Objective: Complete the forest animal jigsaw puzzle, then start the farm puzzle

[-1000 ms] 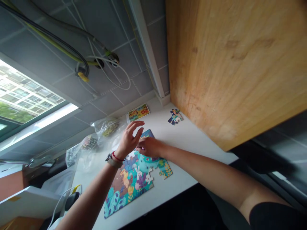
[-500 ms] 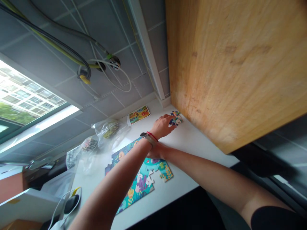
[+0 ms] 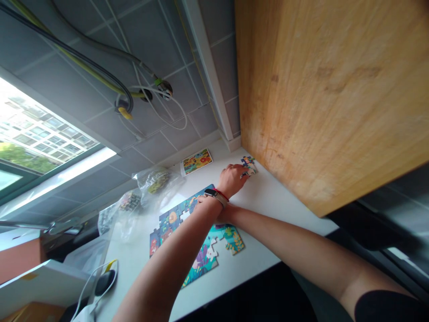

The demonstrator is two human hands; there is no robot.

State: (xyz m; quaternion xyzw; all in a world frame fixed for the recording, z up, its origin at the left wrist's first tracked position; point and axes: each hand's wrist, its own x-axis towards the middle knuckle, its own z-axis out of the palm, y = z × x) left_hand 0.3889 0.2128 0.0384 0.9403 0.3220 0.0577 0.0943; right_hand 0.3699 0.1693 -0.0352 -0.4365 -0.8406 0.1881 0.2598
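My left hand (image 3: 233,178), with a watch (image 3: 211,192) and a red band at the wrist, reaches over a small cluster of loose jigsaw pieces (image 3: 248,161). Its thumb and fingers close on a jigsaw piece at the near side of the cluster. Below lies a partly assembled jigsaw puzzle (image 3: 201,264) in teal, purple and dark blue, with gaps between its pieces. Under the left wrist crosses my right hand (image 3: 224,216), resting at the puzzle. The left forearm hides most of it, so what its fingers hold does not show.
A picture card (image 3: 197,161) lies by the tiled wall. Clear plastic bags (image 3: 156,181) with contents stand at the left of the white table (image 3: 258,241). A large wooden board (image 3: 321,103) borders the right side. A white cable (image 3: 80,290) lies at lower left.
The whole view has shifted slightly. My left fingers have drawn to the near side of the loose pieces and closed more. Some right fingertips now show beside the watch.
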